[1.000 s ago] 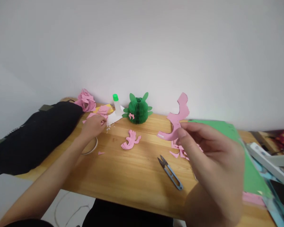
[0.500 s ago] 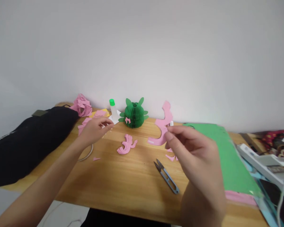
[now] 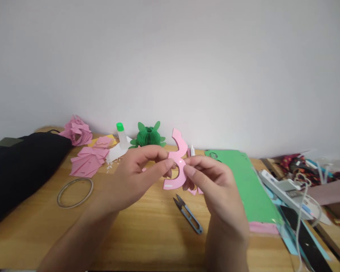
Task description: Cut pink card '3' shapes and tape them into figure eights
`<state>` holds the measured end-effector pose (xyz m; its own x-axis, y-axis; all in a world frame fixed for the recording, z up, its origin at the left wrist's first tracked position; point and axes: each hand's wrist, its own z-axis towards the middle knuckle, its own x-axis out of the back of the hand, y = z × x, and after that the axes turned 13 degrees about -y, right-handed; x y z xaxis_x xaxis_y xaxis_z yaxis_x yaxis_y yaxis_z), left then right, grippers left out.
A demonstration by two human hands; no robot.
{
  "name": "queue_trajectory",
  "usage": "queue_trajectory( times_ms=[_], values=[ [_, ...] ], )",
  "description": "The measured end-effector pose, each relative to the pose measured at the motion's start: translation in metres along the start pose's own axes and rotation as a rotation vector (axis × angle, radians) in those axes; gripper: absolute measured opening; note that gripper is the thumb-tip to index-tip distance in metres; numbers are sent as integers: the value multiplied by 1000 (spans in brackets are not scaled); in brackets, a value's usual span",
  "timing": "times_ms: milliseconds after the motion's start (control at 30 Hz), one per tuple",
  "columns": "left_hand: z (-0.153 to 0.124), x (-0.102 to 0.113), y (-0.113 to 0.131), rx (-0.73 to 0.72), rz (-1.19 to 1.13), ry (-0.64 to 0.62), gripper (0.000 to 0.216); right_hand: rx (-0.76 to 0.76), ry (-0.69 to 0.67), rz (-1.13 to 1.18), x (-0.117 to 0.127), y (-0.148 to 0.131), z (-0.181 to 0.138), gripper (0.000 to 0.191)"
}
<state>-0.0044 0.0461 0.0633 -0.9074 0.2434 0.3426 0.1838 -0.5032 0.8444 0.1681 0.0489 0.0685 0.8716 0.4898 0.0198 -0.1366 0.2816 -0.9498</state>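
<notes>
Between my two hands a wavy pink paper cutout is held up above the table. A white strip lies on its lower end, and a small white spot shows near its middle. My right hand pinches its right edge between thumb and fingers. From the other side my left hand has thumb and fingertips closed on its middle left edge. Below the cutout lie thread snips with blades pointing away. A green pleated paper ball with leaf shapes stands behind my left hand, its lower part hidden.
Left of my hands are a tape ring, pink paper pieces, small white scraps and a green-capped glue stick. A black cloth item covers the left side. At right lie a green sheet and a power strip.
My left hand has come right from beside the glue stick and now touches the cutout. My right hand has moved slightly left and down with it. The view has turned somewhat to the right.
</notes>
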Motion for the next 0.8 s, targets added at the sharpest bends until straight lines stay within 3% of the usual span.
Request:
queue_trajectory(
  times_ms=[300, 500, 633, 800],
  values=[
    [5, 1, -7, -9, -53, 112, 23, -126, -127, 6, -2, 7, 1, 13],
    [-2, -1, -8, -43, 183, 307, 8, -81, 64, -104, -6, 10, -2, 17],
    [-8, -4, -5, -47, 245, 287, 5, -57, 148, -131, -7, 11, -6, 15],
    [-6, -5, -6, -66, 138, 251, 15, -25, 45, -20, -6, 15, -5, 9]
  ],
)
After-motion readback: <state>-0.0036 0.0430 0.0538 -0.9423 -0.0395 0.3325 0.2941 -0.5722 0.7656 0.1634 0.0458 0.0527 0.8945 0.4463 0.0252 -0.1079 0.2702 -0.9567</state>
